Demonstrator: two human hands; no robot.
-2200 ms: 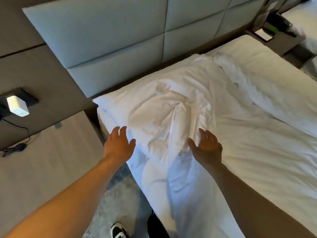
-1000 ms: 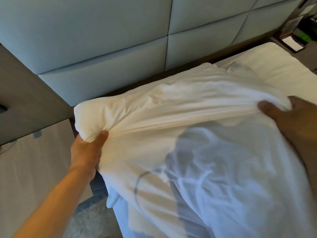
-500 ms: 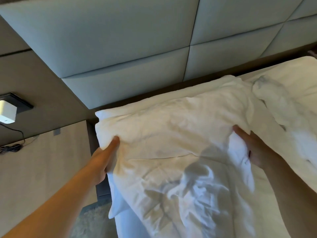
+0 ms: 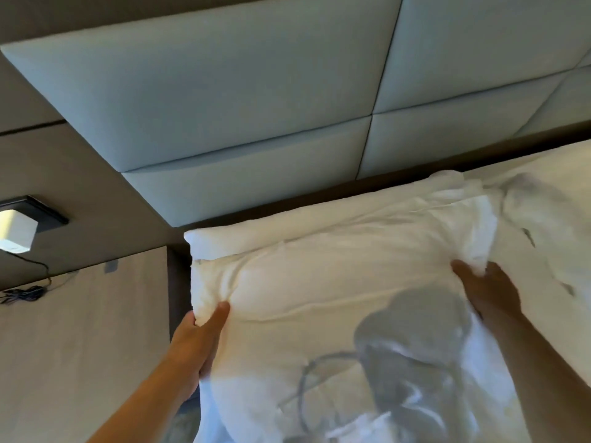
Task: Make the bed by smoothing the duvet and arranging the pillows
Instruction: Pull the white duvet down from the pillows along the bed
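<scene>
At the bottom of the frame two bare forearms reach up and inward from the lower left and lower right corners. Between them the white duvet [image 4: 335, 362] fills the lower centre, creased, with a grey shadow lying across its lower right part.

The left hand [image 4: 195, 343] sits at the left edge of the bedding, just left of centre. Its thumb presses on top of the fabric and the rest of the fingers curl underneath, so it is clenched on the left edge of the duvet, where the cloth bunches into small folds. The right hand [image 4: 489, 292] is at the right of centre, blurred; its fingers are closed on a gathered fold of the duvet at that edge.

Just beyond the hands, a white pillow [image 4: 256, 238] lies across the head of the bed, its left corner showing in the middle of the frame above the duvet's edge. Further right, rumpled white bedding [image 4: 543, 219] runs to the right edge.

To the left stands a pale wooden nightstand [image 4: 80, 330], with a dark cable [image 4: 25, 294] on it. Above it, at the left edge, a small white box [image 4: 16, 231] sits on the brown wall. The upper frame is filled by a padded grey headboard [image 4: 256, 91] in large panels.
</scene>
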